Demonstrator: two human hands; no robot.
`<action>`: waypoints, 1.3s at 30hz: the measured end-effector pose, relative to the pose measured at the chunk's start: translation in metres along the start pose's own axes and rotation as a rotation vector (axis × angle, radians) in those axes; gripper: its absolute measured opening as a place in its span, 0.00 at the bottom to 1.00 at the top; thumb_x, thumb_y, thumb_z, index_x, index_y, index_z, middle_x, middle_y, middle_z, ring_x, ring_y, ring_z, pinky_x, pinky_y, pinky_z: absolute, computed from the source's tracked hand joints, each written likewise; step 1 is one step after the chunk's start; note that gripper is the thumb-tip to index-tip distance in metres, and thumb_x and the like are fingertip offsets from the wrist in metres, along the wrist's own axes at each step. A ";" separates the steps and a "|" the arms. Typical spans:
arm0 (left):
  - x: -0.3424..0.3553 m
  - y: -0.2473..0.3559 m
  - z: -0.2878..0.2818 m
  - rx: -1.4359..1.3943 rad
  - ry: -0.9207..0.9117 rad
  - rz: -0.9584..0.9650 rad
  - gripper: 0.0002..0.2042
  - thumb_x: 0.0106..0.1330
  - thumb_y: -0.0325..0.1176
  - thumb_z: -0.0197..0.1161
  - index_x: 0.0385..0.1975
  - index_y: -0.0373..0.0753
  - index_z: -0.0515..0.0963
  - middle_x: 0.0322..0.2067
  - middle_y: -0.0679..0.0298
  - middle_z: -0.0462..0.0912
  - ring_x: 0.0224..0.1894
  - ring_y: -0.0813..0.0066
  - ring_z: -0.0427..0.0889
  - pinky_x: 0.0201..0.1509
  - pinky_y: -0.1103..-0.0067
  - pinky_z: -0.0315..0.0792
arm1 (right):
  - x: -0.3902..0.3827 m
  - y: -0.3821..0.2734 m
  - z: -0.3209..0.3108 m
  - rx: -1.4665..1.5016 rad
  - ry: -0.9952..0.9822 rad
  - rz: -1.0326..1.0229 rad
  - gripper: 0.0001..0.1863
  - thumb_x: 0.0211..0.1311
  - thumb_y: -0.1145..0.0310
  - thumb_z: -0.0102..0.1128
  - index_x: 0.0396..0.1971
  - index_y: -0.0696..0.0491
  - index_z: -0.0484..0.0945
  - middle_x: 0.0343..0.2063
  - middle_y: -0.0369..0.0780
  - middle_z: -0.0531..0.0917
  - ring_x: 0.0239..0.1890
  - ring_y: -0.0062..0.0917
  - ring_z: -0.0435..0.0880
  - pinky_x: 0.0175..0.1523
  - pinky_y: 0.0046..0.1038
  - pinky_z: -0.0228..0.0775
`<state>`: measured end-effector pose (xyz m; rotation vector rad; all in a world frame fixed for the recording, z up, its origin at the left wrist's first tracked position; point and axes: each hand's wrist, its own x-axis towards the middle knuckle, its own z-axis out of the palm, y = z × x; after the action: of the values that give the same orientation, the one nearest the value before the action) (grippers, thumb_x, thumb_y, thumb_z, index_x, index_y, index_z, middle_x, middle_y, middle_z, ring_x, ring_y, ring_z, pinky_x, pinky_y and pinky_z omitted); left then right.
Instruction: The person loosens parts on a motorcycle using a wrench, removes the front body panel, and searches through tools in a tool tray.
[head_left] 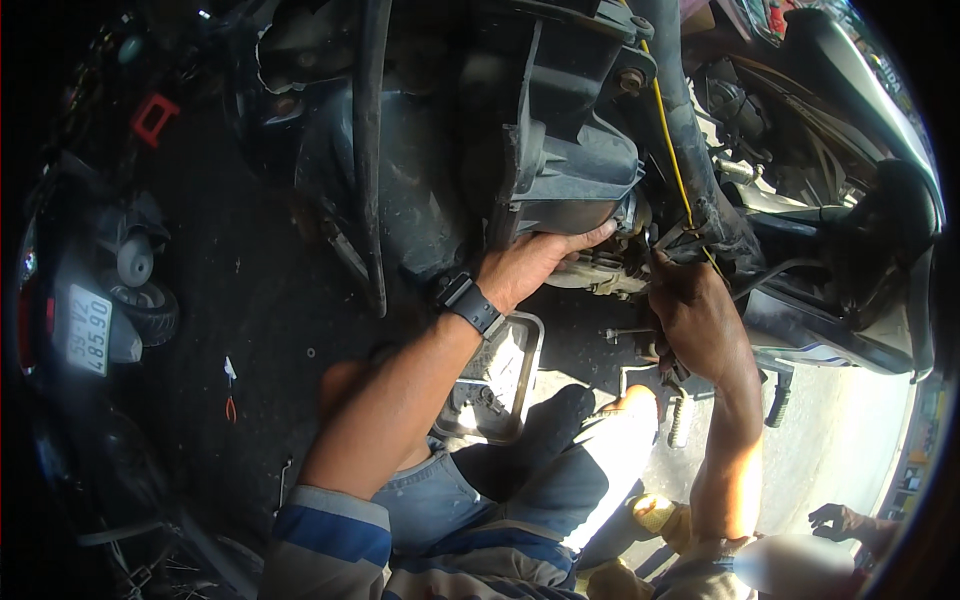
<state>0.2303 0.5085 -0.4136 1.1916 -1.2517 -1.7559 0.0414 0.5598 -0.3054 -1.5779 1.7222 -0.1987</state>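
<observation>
My left hand (pixel 540 262) reaches in under a black plastic housing (pixel 575 165) on a motorbike. Its thumb stretches along the housing's lower edge, the tip beside a metal engine part (pixel 630 215); the other fingers are hidden. My right hand (pixel 692 305) is just right of it, beside the frame tube (pixel 690 130), with its fingers curled closed. A slim metal piece shows by those fingertips, but what they hold is too small to make out. Close above runs a yellow cable (pixel 668 130). Below my hands are the finned engine casing (pixel 605 278) and a foot peg (pixel 680 420).
A metal tray (pixel 525 385) with small parts lies on the floor between my left forearm and knee. Pliers with orange handles (pixel 231 408) and a wrench (pixel 283 483) lie at left. Another motorbike's rear wheel (pixel 150 312) stands far left. Another person's hand (pixel 835 522) shows at lower right.
</observation>
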 end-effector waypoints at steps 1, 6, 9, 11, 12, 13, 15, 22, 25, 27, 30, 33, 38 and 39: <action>0.001 0.000 0.000 -0.006 -0.003 -0.008 0.40 0.56 0.64 0.70 0.61 0.38 0.75 0.56 0.61 0.79 0.51 0.72 0.80 0.58 0.76 0.74 | 0.001 0.008 0.005 -0.017 0.107 -0.075 0.23 0.62 0.76 0.52 0.57 0.70 0.73 0.19 0.55 0.78 0.22 0.36 0.81 0.30 0.34 0.71; -0.001 0.003 0.005 -0.013 -0.006 -0.026 0.40 0.57 0.65 0.69 0.61 0.38 0.75 0.56 0.60 0.79 0.51 0.71 0.80 0.59 0.76 0.73 | -0.010 0.023 0.051 0.116 0.487 -0.172 0.24 0.62 0.74 0.52 0.58 0.66 0.75 0.19 0.47 0.78 0.21 0.20 0.72 0.30 0.27 0.68; -0.004 0.006 0.005 -0.005 0.005 -0.023 0.40 0.57 0.65 0.69 0.61 0.38 0.76 0.55 0.60 0.80 0.51 0.72 0.80 0.58 0.77 0.73 | -0.011 0.024 0.058 0.181 0.571 -0.151 0.24 0.62 0.75 0.51 0.58 0.66 0.75 0.19 0.44 0.76 0.22 0.18 0.70 0.29 0.25 0.66; -0.003 0.005 0.004 0.000 0.007 -0.036 0.39 0.57 0.65 0.69 0.60 0.39 0.77 0.54 0.60 0.80 0.50 0.73 0.80 0.57 0.77 0.73 | -0.011 0.025 0.059 0.142 0.571 -0.132 0.24 0.62 0.75 0.51 0.58 0.66 0.75 0.19 0.42 0.75 0.22 0.18 0.70 0.28 0.25 0.65; -0.003 0.005 0.004 0.003 0.005 -0.031 0.39 0.57 0.65 0.69 0.60 0.39 0.77 0.54 0.60 0.80 0.50 0.73 0.80 0.57 0.77 0.73 | -0.012 0.025 0.059 0.142 0.577 -0.135 0.24 0.62 0.75 0.51 0.58 0.66 0.75 0.19 0.42 0.75 0.22 0.18 0.70 0.28 0.25 0.65; -0.002 0.003 0.004 -0.008 0.020 -0.028 0.37 0.57 0.62 0.71 0.57 0.37 0.77 0.51 0.60 0.81 0.48 0.73 0.80 0.54 0.77 0.74 | -0.014 0.025 0.059 0.152 0.553 -0.117 0.24 0.62 0.76 0.51 0.58 0.66 0.75 0.20 0.42 0.76 0.23 0.17 0.70 0.28 0.25 0.65; -0.004 0.000 0.003 -0.032 0.054 -0.030 0.33 0.58 0.57 0.73 0.52 0.34 0.79 0.45 0.61 0.82 0.42 0.72 0.81 0.48 0.76 0.76 | -0.019 0.027 0.061 0.173 0.496 -0.078 0.24 0.62 0.76 0.50 0.59 0.65 0.75 0.20 0.41 0.77 0.23 0.17 0.70 0.28 0.25 0.64; -0.006 0.005 0.005 -0.004 0.054 -0.049 0.31 0.60 0.58 0.71 0.50 0.35 0.81 0.45 0.62 0.84 0.44 0.74 0.81 0.50 0.78 0.75 | 0.009 0.059 0.115 0.296 0.742 -0.267 0.24 0.64 0.78 0.52 0.61 0.62 0.73 0.31 0.47 0.82 0.29 0.29 0.78 0.36 0.29 0.71; -0.007 0.004 0.003 -0.001 0.051 -0.057 0.31 0.60 0.59 0.71 0.49 0.35 0.82 0.44 0.62 0.84 0.44 0.75 0.81 0.50 0.78 0.75 | 0.022 0.062 0.134 0.350 0.818 -0.317 0.24 0.65 0.80 0.52 0.63 0.60 0.73 0.34 0.49 0.82 0.31 0.34 0.80 0.39 0.31 0.73; -0.006 0.003 0.002 0.016 0.005 -0.073 0.36 0.57 0.65 0.69 0.54 0.38 0.80 0.48 0.64 0.82 0.45 0.77 0.79 0.52 0.80 0.74 | 0.032 0.067 0.145 0.337 0.929 -0.393 0.25 0.67 0.80 0.51 0.64 0.58 0.72 0.32 0.47 0.81 0.30 0.31 0.79 0.38 0.30 0.73; -0.005 0.002 0.002 0.015 -0.001 -0.060 0.37 0.57 0.65 0.68 0.54 0.38 0.80 0.48 0.63 0.83 0.45 0.77 0.79 0.52 0.80 0.73 | 0.051 0.068 0.157 0.322 1.013 -0.420 0.25 0.68 0.80 0.51 0.65 0.58 0.71 0.33 0.47 0.81 0.30 0.30 0.79 0.38 0.28 0.73; -0.003 0.002 0.006 0.016 -0.005 -0.042 0.37 0.58 0.65 0.68 0.55 0.38 0.80 0.47 0.63 0.83 0.45 0.77 0.79 0.52 0.80 0.73 | 0.058 0.070 0.156 0.337 1.035 -0.413 0.25 0.69 0.80 0.51 0.66 0.58 0.70 0.34 0.46 0.81 0.30 0.30 0.78 0.38 0.27 0.72; -0.006 0.004 0.004 0.032 -0.002 -0.028 0.38 0.58 0.66 0.68 0.55 0.37 0.80 0.46 0.62 0.83 0.45 0.75 0.78 0.54 0.79 0.72 | 0.049 0.066 0.147 0.428 0.859 -0.296 0.25 0.69 0.80 0.51 0.66 0.61 0.68 0.39 0.49 0.81 0.34 0.33 0.81 0.40 0.28 0.73; -0.006 0.005 0.004 0.039 -0.011 -0.029 0.38 0.58 0.66 0.67 0.55 0.37 0.80 0.46 0.62 0.83 0.45 0.75 0.78 0.54 0.79 0.72 | 0.046 0.064 0.144 0.447 0.800 -0.255 0.25 0.69 0.80 0.51 0.66 0.63 0.67 0.41 0.51 0.82 0.36 0.35 0.82 0.41 0.29 0.74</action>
<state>0.2289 0.5132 -0.4073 1.2299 -1.2857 -1.7688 0.0847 0.5869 -0.4618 -1.4504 1.8323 -1.3960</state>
